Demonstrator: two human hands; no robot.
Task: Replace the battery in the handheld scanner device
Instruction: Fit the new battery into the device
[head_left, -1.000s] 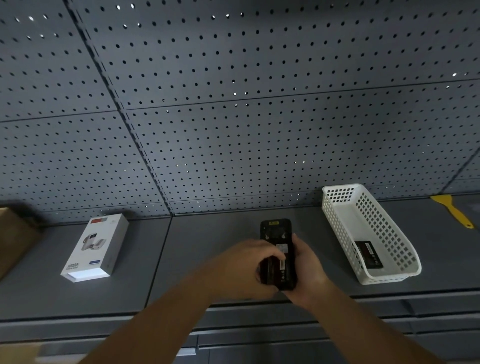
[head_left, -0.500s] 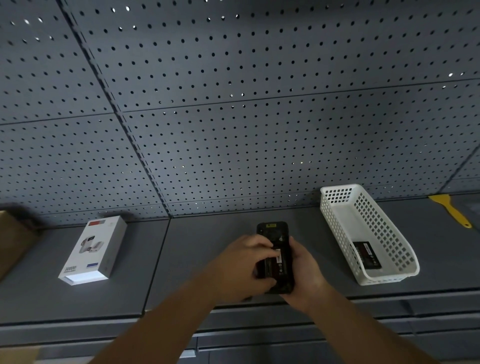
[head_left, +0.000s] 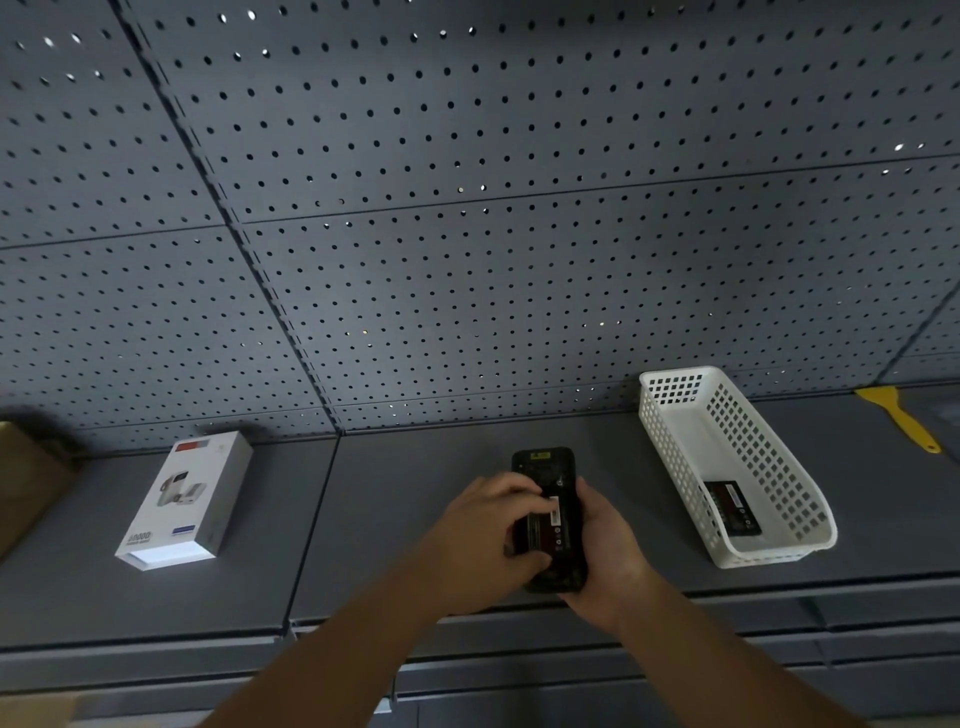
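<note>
— So, sweeping from the left: what sits on the shelf (head_left: 415, 499)?

— Far left, a white product box (head_left: 182, 499) lying flat, well apart from the work. Nothing to do with the job, I'd say.

— And the hands?

— The left hand (head_left: 488, 530) is curled over the back of the scanner (head_left: 558, 519), thumb and fingertips (head_left: 524, 499) pinching a battery (head_left: 543, 525) at its edges in the open bay. Whether that battery is going in or coming out, I cannot tell. The right hand (head_left: 605, 545) cradles the scanner from the right and beneath, clasped around its body, just above the shelf's front edge.

— How will it handle?

— Rigid plastic shell, probably moderate weight for 1 hand; smooth sides, so it could slip. Holding it by the long edges, as the right hand does, looks soundest. The battery seems a thin, stiff, light slab. I'd take it by the short ends or side edges and keep fingers off the contacts.

— Further right?

— A white perforated basket (head_left: 675, 415) holding 1 more battery (head_left: 732, 509), flat at its near end. Beyond it, a yellow scraper (head_left: 896, 415) lies on the shelf.
</note>
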